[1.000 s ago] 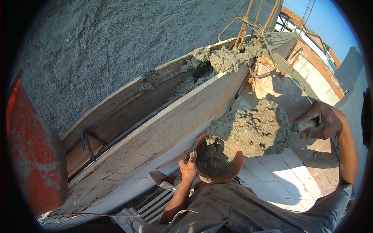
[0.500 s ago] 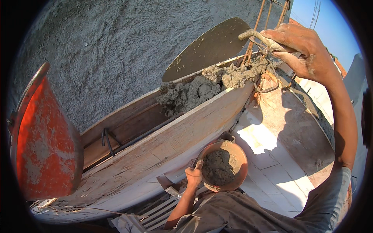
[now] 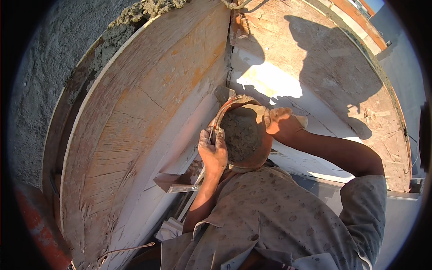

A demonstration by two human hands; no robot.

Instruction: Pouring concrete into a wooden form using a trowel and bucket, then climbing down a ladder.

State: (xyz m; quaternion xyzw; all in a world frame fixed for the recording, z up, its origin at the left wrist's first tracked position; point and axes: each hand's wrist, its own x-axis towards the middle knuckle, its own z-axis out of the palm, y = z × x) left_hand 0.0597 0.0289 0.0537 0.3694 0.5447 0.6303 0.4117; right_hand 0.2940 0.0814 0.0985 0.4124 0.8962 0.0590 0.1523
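Note:
Against my body stands an orange-brown bucket [image 3: 265, 150] holding wet grey mortar [image 3: 238, 137]. My left hand [image 3: 212, 150] is closed on the bucket's left rim, thumb and fingers pinching the edge. At the right rim, my right hand [image 3: 283, 126] is wrapped round the handle of a trowel [image 3: 302, 120], whose butt end pokes out beyond the fist. The blade appears to dip into the bucket over the mortar, mostly hidden by shadow and the mortar.
On the left runs a wooden formwork board [image 3: 148, 99] with mortar [image 3: 117, 38] along its top. Beyond it is a rough grey wall [image 3: 33, 108]. A red container [image 3: 42, 229] sits at lower left. Another board [image 3: 333, 58] slopes at right, with wire [image 3: 236, 4] at the corner.
My right hand has come down with the trowel from the top of the formwork to the bucket. The view has tilted downward, and my left hand stays on the rim.

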